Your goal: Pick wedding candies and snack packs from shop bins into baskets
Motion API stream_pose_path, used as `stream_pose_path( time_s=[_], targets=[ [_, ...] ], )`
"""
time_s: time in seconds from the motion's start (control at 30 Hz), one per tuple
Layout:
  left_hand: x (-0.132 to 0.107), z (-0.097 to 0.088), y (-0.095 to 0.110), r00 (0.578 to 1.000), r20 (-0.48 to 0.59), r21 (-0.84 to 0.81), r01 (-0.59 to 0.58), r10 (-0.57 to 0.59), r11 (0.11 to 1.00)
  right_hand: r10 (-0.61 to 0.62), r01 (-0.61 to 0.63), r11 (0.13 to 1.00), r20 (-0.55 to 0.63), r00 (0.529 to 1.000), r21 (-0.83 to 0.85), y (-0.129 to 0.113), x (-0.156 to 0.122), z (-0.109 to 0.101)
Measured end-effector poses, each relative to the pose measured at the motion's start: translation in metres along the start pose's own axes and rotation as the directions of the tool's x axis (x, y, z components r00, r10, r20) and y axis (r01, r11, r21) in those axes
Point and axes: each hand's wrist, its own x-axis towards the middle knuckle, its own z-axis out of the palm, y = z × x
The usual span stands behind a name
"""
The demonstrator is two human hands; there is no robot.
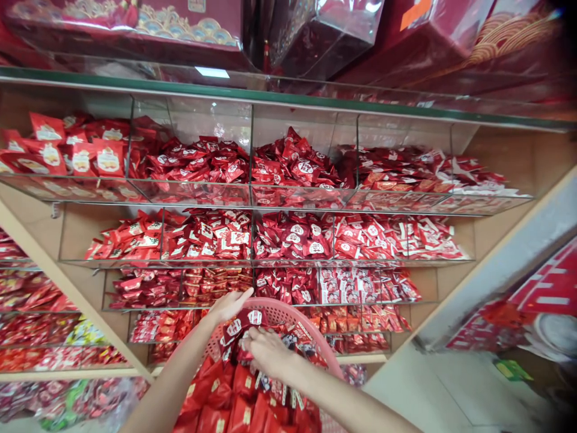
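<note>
A pink plastic basket (324,343) with a perforated wall stands low in front of me, filled with red candy packets (220,391). At its far left rim is my left hand (228,307), closed on the edge, with part of the fingers hidden. My right hand (270,353) reaches into the basket, fingers curled on a small wrapped packet among the others; its exact outline is hard to make out. Dark red packets with white labels (234,328) lie just beyond the right hand's fingers. Black, white and red packets (306,349) lie to its right.
A tiered wooden shelf (518,147) faces me, its clear-walled compartments full of red packets (293,234). Large dark red boxes (126,30) rest on the glass top. More packets (36,331) fill a unit at left. At right are pale floor tiles (433,385) and red goods (541,282).
</note>
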Motion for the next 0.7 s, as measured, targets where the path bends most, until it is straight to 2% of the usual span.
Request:
stream_pose_path(
  time_s=[0.07, 0.1, 0.13, 0.2, 0.27, 0.33, 0.43, 0.7],
  targets=[
    [0.001, 0.0, 0.0, 1.0, 0.011, -0.002, 0.003, -0.003, 1.0, 0.06, -0.056, 0.994, -0.043, 0.997, 0.094, 0.025, -0.007, -0.016],
    [0.001, -0.001, 0.0, 1.0, 0.016, -0.003, 0.007, -0.007, 1.0, 0.136, -0.124, 0.985, -0.1, 0.986, 0.123, 0.042, -0.011, -0.022],
    [0.001, -0.001, -0.001, 1.0, 0.02, -0.005, 0.012, -0.012, 1.0, 0.23, -0.213, 0.968, -0.139, 0.963, 0.13, 0.06, -0.014, -0.027],
    [0.001, -0.001, -0.001, 1.0, 0.02, -0.007, 0.023, -0.023, 1.0, 0.343, -0.328, 0.938, -0.167, 0.925, 0.108, 0.099, -0.019, -0.032],
    [0.0, -0.001, 0.0, 0.999, 0.013, -0.007, 0.032, -0.031, 0.999, 0.389, -0.379, 0.921, -0.171, 0.905, 0.093, 0.133, -0.022, -0.031],
    [-0.002, -0.002, 0.0, 0.999, 0.006, -0.007, 0.034, -0.034, 0.999, 0.398, -0.39, 0.917, -0.156, 0.904, 0.079, 0.154, -0.022, -0.026],
    [-0.004, -0.002, 0.002, 0.999, -0.003, -0.005, 0.037, -0.037, 0.999, 0.376, -0.37, 0.926, -0.144, 0.915, 0.07, 0.166, -0.017, -0.018],
    [-0.004, -0.003, 0.002, 0.998, 0.009, 0.001, 0.059, -0.059, 0.998, 0.335, -0.325, 0.941, -0.143, 0.931, 0.089, 0.165, -0.007, -0.011]
  ],
)
